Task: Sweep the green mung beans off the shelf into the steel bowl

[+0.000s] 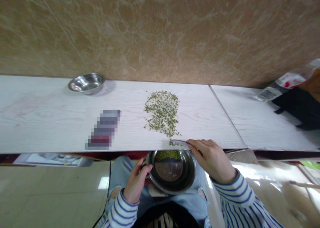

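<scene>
A steel pot [168, 173] sits over my lap, just below the table's front edge, with small green beans [168, 154] in its far part. My left hand [137, 181] is closed on the pot's left side, its thumb by the rim. With its fingers together, my right hand [212, 158] grips a thin, clear strip with a purplish edge [179, 142]; its exact kind I cannot make out. The strip lies low over the table edge, touching a few beans. Beyond it, a loose patch of green beans [162, 112] spreads across the white tabletop [200, 121].
A small steel bowl [86, 83] stands at the back left by the brown wall [160, 31]. Nearer me lies a blurred-out flat object [103, 129]. A clear plastic bottle [285, 82] and a black item [295, 104] are at the right. A seam crosses the tabletop.
</scene>
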Tool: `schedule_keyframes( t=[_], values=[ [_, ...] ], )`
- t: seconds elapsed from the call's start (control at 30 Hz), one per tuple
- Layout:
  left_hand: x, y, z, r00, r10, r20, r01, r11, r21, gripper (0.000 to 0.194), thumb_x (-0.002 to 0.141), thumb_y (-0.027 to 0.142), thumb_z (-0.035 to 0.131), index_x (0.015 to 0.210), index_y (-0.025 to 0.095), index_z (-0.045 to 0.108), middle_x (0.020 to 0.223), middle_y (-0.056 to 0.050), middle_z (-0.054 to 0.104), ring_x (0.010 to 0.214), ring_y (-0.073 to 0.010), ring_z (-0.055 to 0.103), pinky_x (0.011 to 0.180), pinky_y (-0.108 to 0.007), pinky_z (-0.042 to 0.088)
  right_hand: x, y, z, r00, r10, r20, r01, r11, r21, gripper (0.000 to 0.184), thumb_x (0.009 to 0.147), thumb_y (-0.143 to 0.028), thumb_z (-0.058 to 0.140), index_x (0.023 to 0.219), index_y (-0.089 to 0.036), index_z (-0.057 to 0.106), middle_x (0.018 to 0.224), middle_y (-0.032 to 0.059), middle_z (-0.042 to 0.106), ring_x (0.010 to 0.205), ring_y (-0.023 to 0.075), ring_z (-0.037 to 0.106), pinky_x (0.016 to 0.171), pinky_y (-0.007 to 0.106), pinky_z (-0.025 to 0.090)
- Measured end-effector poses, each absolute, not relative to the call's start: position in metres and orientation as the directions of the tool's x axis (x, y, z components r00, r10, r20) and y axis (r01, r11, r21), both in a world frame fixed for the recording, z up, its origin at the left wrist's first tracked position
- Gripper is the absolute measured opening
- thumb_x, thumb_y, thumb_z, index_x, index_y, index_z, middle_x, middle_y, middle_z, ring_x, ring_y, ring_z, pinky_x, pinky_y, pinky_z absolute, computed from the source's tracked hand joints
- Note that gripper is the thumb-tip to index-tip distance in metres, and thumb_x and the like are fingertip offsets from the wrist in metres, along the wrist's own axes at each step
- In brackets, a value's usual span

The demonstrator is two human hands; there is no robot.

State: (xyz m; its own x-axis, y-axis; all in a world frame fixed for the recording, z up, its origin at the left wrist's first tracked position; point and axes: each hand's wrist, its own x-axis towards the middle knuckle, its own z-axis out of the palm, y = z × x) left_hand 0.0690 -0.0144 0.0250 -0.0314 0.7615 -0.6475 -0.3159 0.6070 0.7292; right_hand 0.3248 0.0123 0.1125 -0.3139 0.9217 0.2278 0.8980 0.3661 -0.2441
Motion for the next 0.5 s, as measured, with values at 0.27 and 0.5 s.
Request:
schedule_keyframes(
  t=[0.27, 0.5],
  values=[
    [0.0696, -0.0141, 0.032, -0.028, 0.762, -0.647, -0.314, 0.608, 0.729, 0.058, 0.061, 0.037, 0.077, 0.114, 0.016, 0.066, 0.094, -0.009, 0.077, 0.082, -0.0264, 0.07, 0.06, -0.032, 0.054, 0.3198, 0.0144, 0.116, -0.33, 0.918, 0.219, 0.892, 0.379, -0.246, 0.028, 0.101, -0.025, 0.041, 0.109, -0.021, 0.067, 0.092, 0.0046, 0.075, 0.081, 0.0176, 0.069, 0.074, 0.033, 0.046],
    [0.0694, -0.0152, 0.03, -0.037, 0.766, -0.642, -0.325, 0.598, 0.733, 0.061, 0.065, 0.035, 0.075, 0.12, 0.014, 0.062, 0.094, -0.009, 0.077, 0.082, -0.0268, 0.071, 0.056, -0.03, 0.053, 0.3145, 0.0162, 0.1166, -0.35, 0.915, 0.201, 0.878, 0.395, -0.268, 0.029, 0.102, -0.026, 0.04, 0.111, -0.021, 0.067, 0.092, 0.0039, 0.075, 0.081, 0.0182, 0.068, 0.073, 0.035, 0.045]
  ],
)
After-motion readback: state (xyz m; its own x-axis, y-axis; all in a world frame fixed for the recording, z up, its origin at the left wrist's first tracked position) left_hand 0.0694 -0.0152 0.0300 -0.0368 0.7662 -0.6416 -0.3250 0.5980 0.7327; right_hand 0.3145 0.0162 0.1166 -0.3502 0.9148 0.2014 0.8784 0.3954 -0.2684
